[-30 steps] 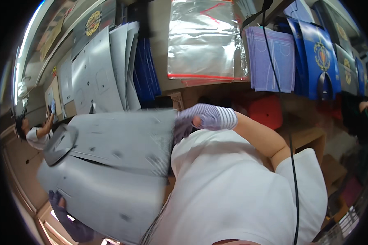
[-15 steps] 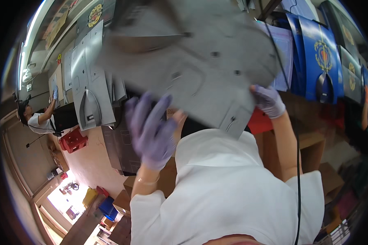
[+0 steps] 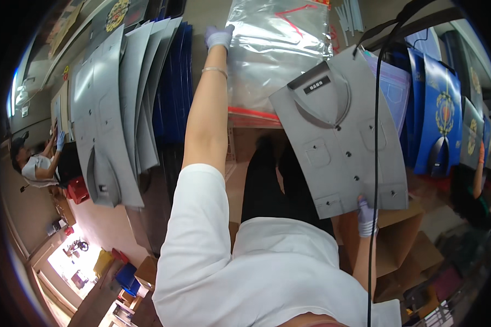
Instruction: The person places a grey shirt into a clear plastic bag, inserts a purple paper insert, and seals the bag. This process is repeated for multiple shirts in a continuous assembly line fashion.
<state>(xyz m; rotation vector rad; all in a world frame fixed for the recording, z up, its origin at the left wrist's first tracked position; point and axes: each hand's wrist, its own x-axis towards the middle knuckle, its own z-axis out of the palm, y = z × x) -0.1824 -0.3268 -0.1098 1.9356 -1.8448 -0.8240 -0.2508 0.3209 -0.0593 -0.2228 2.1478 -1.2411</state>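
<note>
A stack of clear plastic bags [image 3: 278,60] with red edging lies on the table ahead of me. At its left edge my left hand [image 3: 219,39], in a pale purple glove, has its fingers closed on the margin of the top bag; the fingertips show only in part. A grey shirt-shaped panel [image 3: 333,144], with a collar, pockets and dark buttons, hangs tilted to the right. My right hand [image 3: 366,217], also gloved, grips its lower edge with the thumb on the front. The panel's upper left corner overlaps the bags.
Grey shirt-shaped panels [image 3: 101,103] stand at left, beside dark blue ones [image 3: 172,87]. Blue panels with a crest [image 3: 439,103] stand at right. A black cable [image 3: 375,163] hangs before me. Cardboard boxes [image 3: 390,240] sit below. A co-worker [image 3: 38,163] works at far left.
The grey panel has swung down and to the right in my right hand, uncovering the bags. My left hand, open and spread before, has reached forward to the bags' left edge.
</note>
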